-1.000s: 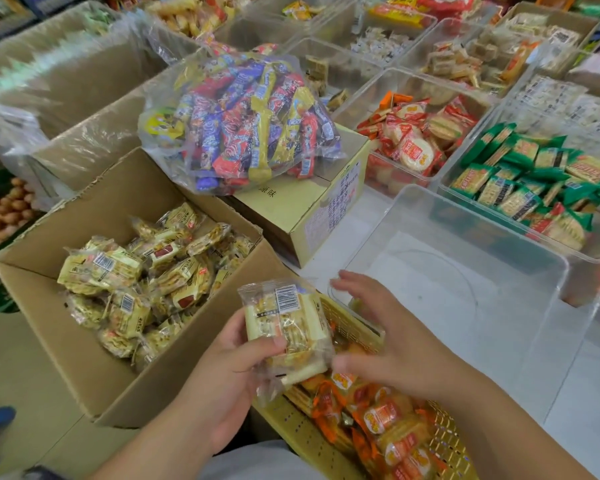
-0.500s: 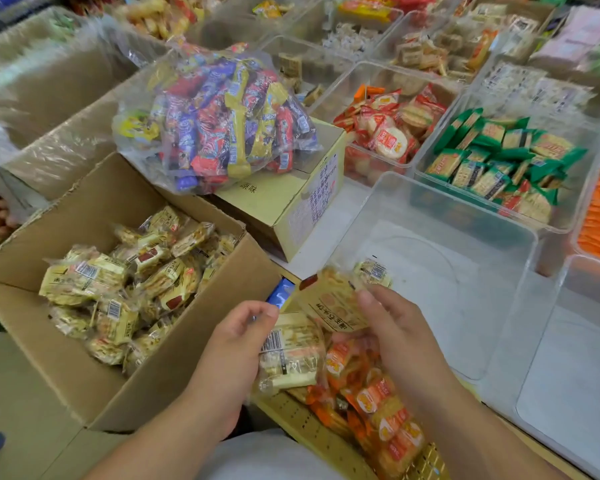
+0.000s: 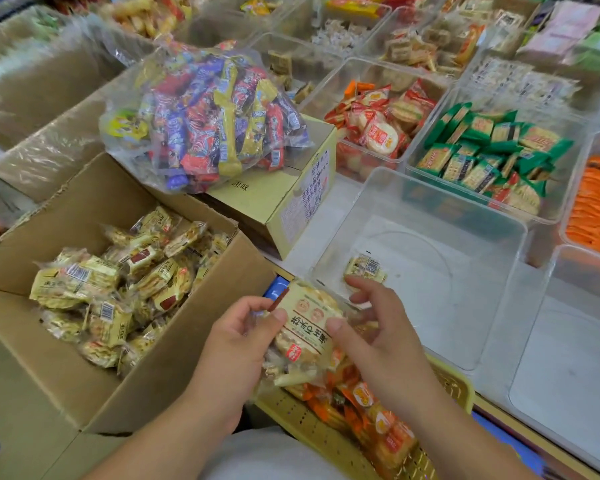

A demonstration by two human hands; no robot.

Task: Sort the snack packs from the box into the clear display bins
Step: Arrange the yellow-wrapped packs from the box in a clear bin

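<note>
An open cardboard box [image 3: 174, 372] at the left holds several yellow snack packs [image 3: 118, 282]. My left hand [image 3: 236, 344] and my right hand [image 3: 378, 327] both grip one yellow snack pack [image 3: 303, 329], label up, just above a yellow basket. Under that pack my left hand also seems to hold more clear-wrapped packs. A clear display bin [image 3: 492, 258] stands right behind my hands, with one yellow pack [image 3: 365, 269] lying at its near left corner.
The yellow basket [image 3: 451, 386] near me holds orange packs. A bag of mixed candy bars [image 3: 205, 123] rests on a closed yellow carton [image 3: 291, 206]. Clear bins behind hold red-orange packs [image 3: 378, 126] and green packs [image 3: 489, 150]. Another clear bin [image 3: 568, 358] is at the right.
One yellow pack left my right hand and now lies in the clear bin. My right hand came back and gripped the pack held by my left hand, now label up.
</note>
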